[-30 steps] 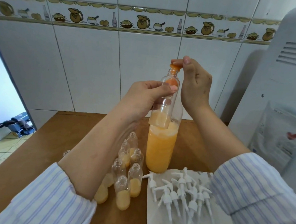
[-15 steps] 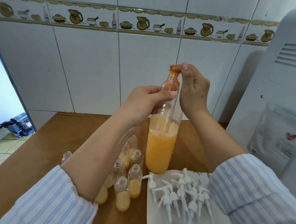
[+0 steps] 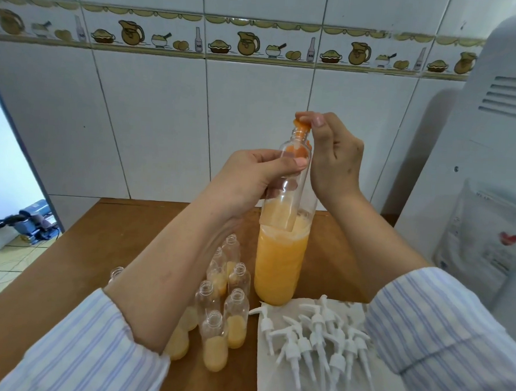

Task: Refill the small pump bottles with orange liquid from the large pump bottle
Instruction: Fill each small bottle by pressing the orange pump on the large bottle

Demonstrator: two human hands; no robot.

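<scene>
Orange liquid about two thirds up the large bottle, upright near the back edge of the brown wooden table, roughly midway along it. Held up in front of it, a small clear bottle, slightly tilted, neck uppermost, pale orange fill in its lower part. Left hand wrapped around that small bottle, thumb across the front just below the shoulder. Right hand above and beside it, fingertips pinching the orange pump head right at the small bottle's mouth; nozzle and mouth seemingly touching, exact contact hard to tell. Striped sleeves on both forearms.

Left of the large bottle, a cluster of small open bottles standing close together, each partly filled with the same pale orange, a few hidden behind the left forearm; one more bottle neck peeking out on the far side of that arm. Toward the front right corner, a white sheet carrying a heap of white pump tops, dip tubes pointing toward the near edge. Behind, white wall tiles with a border of jugs and bowls; at right, a white appliance.
</scene>
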